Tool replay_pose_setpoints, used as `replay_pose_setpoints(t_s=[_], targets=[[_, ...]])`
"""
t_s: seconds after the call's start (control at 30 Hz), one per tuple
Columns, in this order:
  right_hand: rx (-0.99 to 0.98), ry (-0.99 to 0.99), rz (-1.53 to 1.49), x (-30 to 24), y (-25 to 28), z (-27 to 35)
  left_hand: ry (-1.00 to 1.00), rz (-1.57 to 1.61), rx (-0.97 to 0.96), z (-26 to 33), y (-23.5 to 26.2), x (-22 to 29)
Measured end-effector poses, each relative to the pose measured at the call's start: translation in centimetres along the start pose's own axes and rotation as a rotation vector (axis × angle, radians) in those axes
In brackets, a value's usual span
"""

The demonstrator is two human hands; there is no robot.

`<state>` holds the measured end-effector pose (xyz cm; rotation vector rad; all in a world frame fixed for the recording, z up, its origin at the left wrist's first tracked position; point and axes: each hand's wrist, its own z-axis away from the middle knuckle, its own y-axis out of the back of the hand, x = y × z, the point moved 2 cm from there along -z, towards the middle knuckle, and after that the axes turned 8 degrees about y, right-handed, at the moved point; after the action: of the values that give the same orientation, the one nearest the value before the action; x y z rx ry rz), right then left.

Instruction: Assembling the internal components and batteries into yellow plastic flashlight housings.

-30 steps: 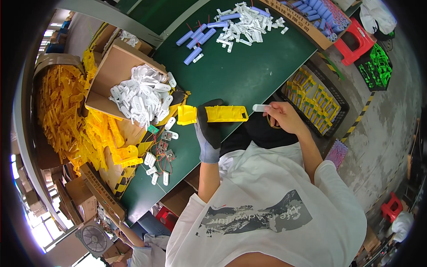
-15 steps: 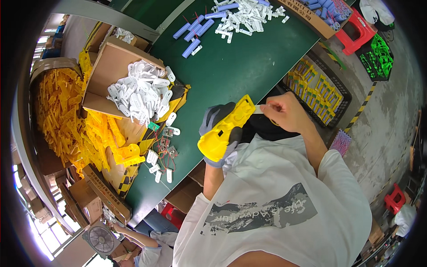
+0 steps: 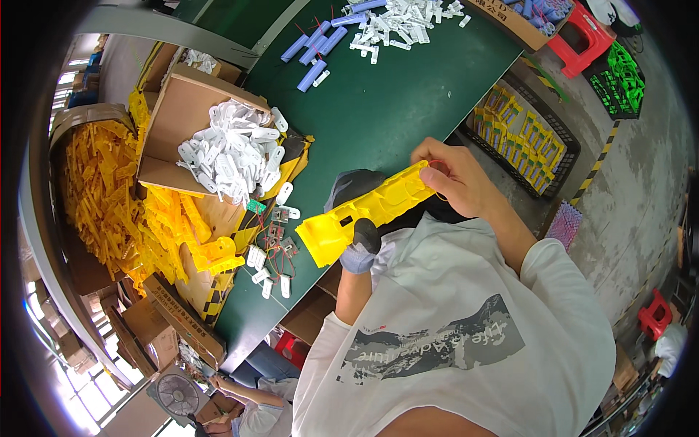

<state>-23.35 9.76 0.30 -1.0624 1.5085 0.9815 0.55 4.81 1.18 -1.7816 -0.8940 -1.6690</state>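
My left hand (image 3: 357,244), in a grey work glove, grips a long yellow plastic casing (image 3: 375,200) with its hollow, ribbed side facing up. The casing lies slantwise in front of my body, over the green table's near edge. My bare right hand (image 3: 462,178) is closed at its far right end, thumb pressing on the tip. A thin red wire (image 3: 440,166) loops out by those fingers; whatever else they pinch is hidden. Left of my hands, small circuit boards with red wires (image 3: 277,231) lie among a few white plastic pieces (image 3: 256,256).
A cardboard box (image 3: 171,109) of white plastic covers (image 3: 237,149) stands on the left, beside heaped yellow parts (image 3: 102,197). Blue cylindrical cells (image 3: 313,47) and white clips (image 3: 400,25) lie at the table's far side. A black crate (image 3: 568,149) holds yellow assemblies at right. Another person sits lower left.
The casing has swung flatter, its left end moving left and its hollow side turning up. My right hand has closed on its right end; the white piece at those fingers no longer shows.
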Motion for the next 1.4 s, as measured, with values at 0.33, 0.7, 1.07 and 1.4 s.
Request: replay_pose_setpoints(t_s=[0.33,0.7,1.07,1.4], targets=[[-0.219,-0.263,-1.134,2.9,-2.0,0.0,0.035,0.272,-0.052,-8.1,-2.9,-4.0],[-0.118,-0.169,-0.468,3.1,-1.2,0.2,0.147,0.663,-0.054,-12.2,-2.8,-3.3],[0.06,-0.095,-0.651,2.0,0.7,0.3,-0.034,0.629,0.115,-13.9,2.8,0.7],[0.339,0.169,-0.514,2.5,0.4,-0.8,-0.02,0.534,0.21,-13.1,2.8,-0.5]])
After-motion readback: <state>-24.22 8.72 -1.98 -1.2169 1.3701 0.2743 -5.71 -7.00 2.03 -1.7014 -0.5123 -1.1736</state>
